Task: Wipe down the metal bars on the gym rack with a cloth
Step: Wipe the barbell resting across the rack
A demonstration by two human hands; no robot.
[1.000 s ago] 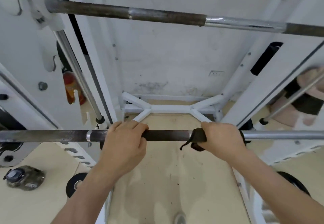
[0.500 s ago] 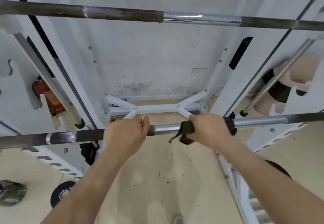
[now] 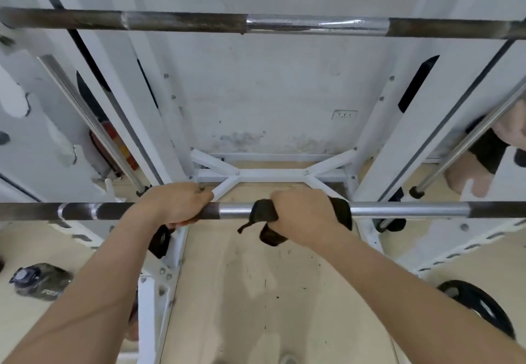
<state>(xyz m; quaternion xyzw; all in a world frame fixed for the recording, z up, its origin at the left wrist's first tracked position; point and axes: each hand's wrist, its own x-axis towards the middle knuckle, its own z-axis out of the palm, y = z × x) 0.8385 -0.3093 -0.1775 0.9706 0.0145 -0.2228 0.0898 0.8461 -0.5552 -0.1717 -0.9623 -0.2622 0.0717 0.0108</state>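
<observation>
A long metal bar (image 3: pixel 404 209) runs level across the white gym rack (image 3: pixel 378 147) in front of me, dark and rusty at its ends, shiny in the middle. My left hand (image 3: pixel 173 202) grips the dark part left of centre. My right hand (image 3: pixel 306 215) is wrapped over a black cloth (image 3: pixel 263 215) pressed around the shiny part, with a loose end of the cloth hanging below. A second bar (image 3: pixel 316 25) sits higher up, also part rusty, part chrome.
Slanted chrome guide rods (image 3: pixel 94 124) (image 3: pixel 469 141) flank the rack on both sides. A black weight plate (image 3: pixel 481 306) lies on the floor at right, a dark bag (image 3: pixel 39 281) at left. A red fire extinguisher (image 3: pixel 119 147) stands behind the left upright. A wall socket (image 3: pixel 344 114) is on the back wall.
The view has shifted so the bar's shiny middle shows between my hands. Both hands stay on the bar, the right with the cloth now on the chrome section.
</observation>
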